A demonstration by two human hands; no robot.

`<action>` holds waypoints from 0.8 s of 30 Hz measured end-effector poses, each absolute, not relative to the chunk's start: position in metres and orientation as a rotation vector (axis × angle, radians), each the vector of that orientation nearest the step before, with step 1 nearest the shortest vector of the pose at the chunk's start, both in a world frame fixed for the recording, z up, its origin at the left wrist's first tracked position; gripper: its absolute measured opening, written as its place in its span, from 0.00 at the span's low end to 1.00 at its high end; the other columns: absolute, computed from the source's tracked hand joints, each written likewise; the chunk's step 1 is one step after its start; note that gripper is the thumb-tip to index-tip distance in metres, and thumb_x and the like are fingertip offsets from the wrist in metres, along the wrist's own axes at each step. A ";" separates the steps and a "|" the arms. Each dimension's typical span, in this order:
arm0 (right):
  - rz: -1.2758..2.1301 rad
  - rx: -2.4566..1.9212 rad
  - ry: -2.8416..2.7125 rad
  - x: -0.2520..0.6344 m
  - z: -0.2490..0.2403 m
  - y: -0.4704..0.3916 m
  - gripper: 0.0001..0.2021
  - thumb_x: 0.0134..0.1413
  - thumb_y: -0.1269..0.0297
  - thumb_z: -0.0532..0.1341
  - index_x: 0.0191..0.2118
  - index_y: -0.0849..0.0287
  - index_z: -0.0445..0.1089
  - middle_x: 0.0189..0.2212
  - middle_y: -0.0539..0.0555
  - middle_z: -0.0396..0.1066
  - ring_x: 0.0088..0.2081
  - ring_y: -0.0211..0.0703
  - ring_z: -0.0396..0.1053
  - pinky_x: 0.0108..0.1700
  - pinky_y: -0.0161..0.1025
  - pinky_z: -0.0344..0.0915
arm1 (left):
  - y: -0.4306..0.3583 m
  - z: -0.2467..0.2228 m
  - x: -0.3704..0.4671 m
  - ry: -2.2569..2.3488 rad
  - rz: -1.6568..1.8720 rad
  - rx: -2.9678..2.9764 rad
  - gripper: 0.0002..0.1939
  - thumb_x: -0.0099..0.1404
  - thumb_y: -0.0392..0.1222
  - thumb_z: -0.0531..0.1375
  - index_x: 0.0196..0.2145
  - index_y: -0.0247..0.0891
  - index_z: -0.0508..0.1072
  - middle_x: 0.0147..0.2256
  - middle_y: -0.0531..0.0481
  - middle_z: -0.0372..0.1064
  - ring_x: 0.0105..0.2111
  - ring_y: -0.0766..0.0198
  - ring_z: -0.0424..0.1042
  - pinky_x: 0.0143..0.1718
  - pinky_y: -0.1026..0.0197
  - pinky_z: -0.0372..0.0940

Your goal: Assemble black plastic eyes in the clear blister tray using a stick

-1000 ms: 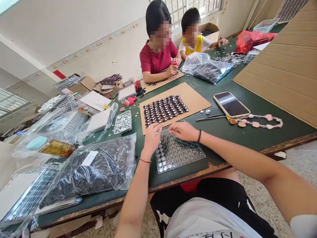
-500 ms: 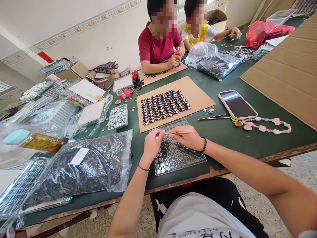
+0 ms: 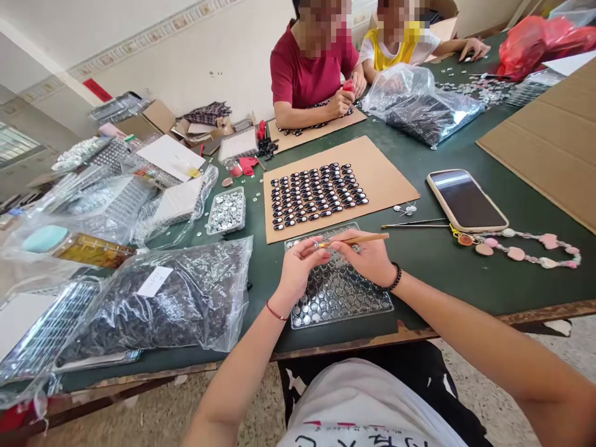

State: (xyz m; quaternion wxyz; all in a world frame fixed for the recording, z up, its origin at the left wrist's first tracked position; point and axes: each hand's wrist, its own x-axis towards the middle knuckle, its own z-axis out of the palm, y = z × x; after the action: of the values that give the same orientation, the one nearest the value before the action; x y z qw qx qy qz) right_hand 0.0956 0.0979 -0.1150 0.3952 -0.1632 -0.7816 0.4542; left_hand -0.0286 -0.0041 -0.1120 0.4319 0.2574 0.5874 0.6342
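My right hand [image 3: 367, 253] is closed on a thin wooden stick [image 3: 365, 238], gripped like a pen and pointing left. My left hand [image 3: 302, 267] pinches a small silvery piece, which the fingers mostly hide, at the tip of the stick. Both hands are over a clear plastic tray [image 3: 347, 295] of round pockets. Its lower-left pockets hold small whitish discs [image 3: 305, 320]. Behind the tray, a cardboard sheet [image 3: 388, 174] bears rows of black oval pieces with white faces [image 3: 321, 192].
Left of the cardboard stands a clear box of silvery pieces [image 3: 226, 210]. A large bag of black parts [image 3: 181, 310] lies to my left. A phone [image 3: 467, 200] with a beaded strap is at right. Across the table, a person in red [image 3: 302, 68] works beside another in yellow.
My hands have turned slightly, and the wooden stick now shows more of its length to the right. The head view has shifted, so the table scene appears moved.
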 end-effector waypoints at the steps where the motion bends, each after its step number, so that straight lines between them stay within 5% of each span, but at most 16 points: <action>1: 1.189 -0.430 -1.961 0.096 -0.114 0.097 0.09 0.53 0.58 0.56 0.30 0.56 0.68 0.24 0.50 0.69 0.19 0.35 0.63 0.23 0.34 0.62 | -0.005 -0.112 -0.028 1.465 1.576 0.641 0.21 0.46 0.44 0.66 0.38 0.34 0.72 0.31 0.46 0.73 0.29 0.61 0.72 0.35 0.56 0.69; 12: 1.560 -0.481 -1.740 0.096 -0.115 0.096 0.09 0.53 0.56 0.56 0.31 0.55 0.66 0.25 0.51 0.69 0.16 0.37 0.63 0.19 0.37 0.62 | -0.013 -0.104 -0.035 1.641 1.681 0.754 0.16 0.50 0.45 0.63 0.36 0.34 0.73 0.29 0.47 0.72 0.27 0.64 0.71 0.33 0.58 0.68; 17: 1.644 -0.501 -1.577 0.103 -0.113 0.094 0.08 0.52 0.56 0.57 0.32 0.54 0.67 0.24 0.52 0.69 0.16 0.36 0.62 0.19 0.38 0.61 | -0.029 -0.075 -0.120 2.137 1.838 0.956 0.16 0.52 0.41 0.61 0.39 0.32 0.71 0.33 0.45 0.71 0.28 0.66 0.70 0.35 0.60 0.66; 24: 1.603 -0.442 -1.625 0.107 -0.110 0.087 0.10 0.51 0.56 0.58 0.31 0.58 0.67 0.24 0.51 0.69 0.15 0.34 0.61 0.18 0.35 0.60 | -0.071 -0.051 -0.212 2.929 1.085 0.929 0.24 0.55 0.37 0.59 0.50 0.31 0.64 0.46 0.39 0.66 0.41 0.59 0.68 0.44 0.56 0.61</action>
State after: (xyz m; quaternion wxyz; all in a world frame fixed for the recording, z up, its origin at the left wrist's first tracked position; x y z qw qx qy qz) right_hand 0.1068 0.0874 -0.1103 0.3971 -0.1746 -0.6414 0.6328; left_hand -0.2118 -0.0714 -0.0515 -0.0585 0.2845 0.8973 0.3325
